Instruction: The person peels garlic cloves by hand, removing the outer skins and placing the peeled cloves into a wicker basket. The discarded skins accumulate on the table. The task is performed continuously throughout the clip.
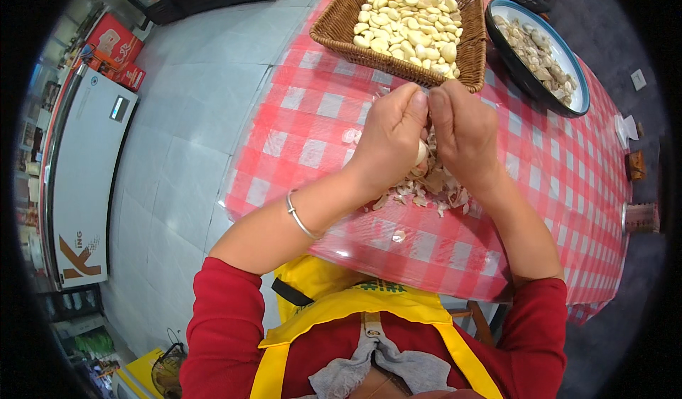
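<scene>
My left hand (392,138) and my right hand (464,138) meet over the table, thumbs side by side, fingers curled in. A pale garlic clove (421,153) shows at the inner side of my left hand, in its curled fingers. What the fingertips of my right hand pinch is hidden. Beneath both hands lies a heap of garlic skins (447,188) on the red-and-white checked tablecloth (319,133). Beyond them stands a brown wicker basket (341,42) holding many peeled garlic cloves (410,21). To its right is an oval bowl (578,74) with unpeeled garlic (535,58).
A plastic film covers the tablecloth. Its left edge borders a grey tiled floor (160,164). A white chest freezer (88,186) stands at the far left, red boxes (114,42) behind it. A metal can (639,218) is near the right table edge.
</scene>
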The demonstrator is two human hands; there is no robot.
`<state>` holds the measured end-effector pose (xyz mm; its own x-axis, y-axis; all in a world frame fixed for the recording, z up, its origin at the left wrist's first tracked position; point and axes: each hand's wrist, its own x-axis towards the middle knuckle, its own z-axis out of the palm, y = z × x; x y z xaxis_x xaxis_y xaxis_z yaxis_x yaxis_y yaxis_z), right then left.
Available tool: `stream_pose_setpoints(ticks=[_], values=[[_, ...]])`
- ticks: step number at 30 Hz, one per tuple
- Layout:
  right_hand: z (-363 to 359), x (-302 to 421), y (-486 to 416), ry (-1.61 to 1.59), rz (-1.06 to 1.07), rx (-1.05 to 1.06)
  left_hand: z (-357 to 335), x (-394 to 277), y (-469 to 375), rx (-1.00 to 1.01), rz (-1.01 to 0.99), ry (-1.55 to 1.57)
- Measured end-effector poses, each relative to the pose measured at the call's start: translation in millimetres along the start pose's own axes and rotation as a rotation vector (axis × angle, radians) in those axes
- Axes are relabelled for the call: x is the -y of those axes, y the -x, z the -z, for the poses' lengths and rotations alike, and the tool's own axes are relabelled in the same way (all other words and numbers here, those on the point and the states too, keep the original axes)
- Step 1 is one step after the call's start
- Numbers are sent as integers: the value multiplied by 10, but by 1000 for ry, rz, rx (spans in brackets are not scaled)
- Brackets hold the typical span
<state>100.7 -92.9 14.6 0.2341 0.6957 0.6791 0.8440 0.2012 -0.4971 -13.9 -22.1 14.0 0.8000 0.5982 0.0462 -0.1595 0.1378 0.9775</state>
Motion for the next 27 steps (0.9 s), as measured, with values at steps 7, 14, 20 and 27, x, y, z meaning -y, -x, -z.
stream_pose_setpoints(ticks=[7, 14, 20, 27], values=[[113, 144, -30, -890, -824, 167, 52, 123, -103, -110, -612, -536], [30, 159, -39, -843, -650, 82, 78, 72, -112, 77, -46, 205], [99, -23, -53, -644, -633, 229, 117, 62, -149, 46, 16, 305], [128, -58, -95, -404, -396, 199, 120, 58, -177, -93, -113, 44]])
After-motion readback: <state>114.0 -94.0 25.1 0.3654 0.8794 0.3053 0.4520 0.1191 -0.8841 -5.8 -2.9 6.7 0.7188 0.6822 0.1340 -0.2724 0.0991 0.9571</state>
